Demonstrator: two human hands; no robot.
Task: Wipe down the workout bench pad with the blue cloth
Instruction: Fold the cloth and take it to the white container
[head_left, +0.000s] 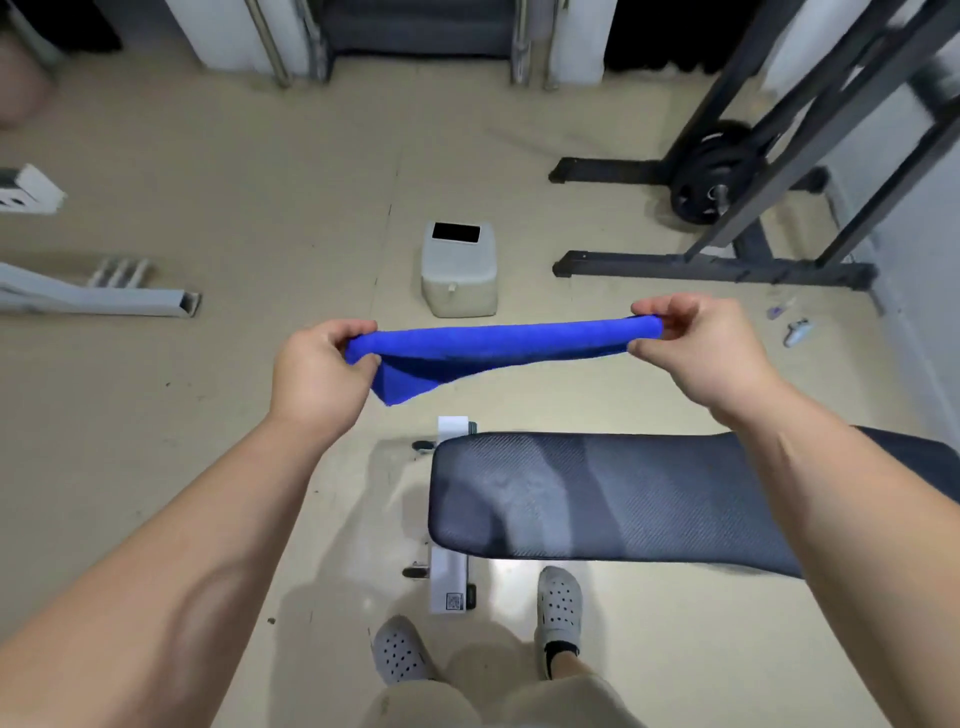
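Head view: cloth (493, 343) stretched mid-air, apart from the pad (597, 499) at 5 o'clock. Your left hand (317, 374) and right hand (696, 348) each pinch an end, fingers curled. Fold it flat first, then wipe in long overlapping strokes

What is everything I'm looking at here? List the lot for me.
cloth: one, blue, stretched between both hands, clear of the pad
pad: one, dark, lower right
frame: one, white, under the pad's left end
box: one, pale grey, on the floor beyond the cloth
phone: one, black screen, on top of the box
rack: one, black, upper right
plate: one, black, at the rack
beam: one, pale grey, on the floor at left
clogs: two, grey, bottom centre, on the feet
left hand: one, pinches the cloth's left end
right hand: one, pinches the cloth's right end
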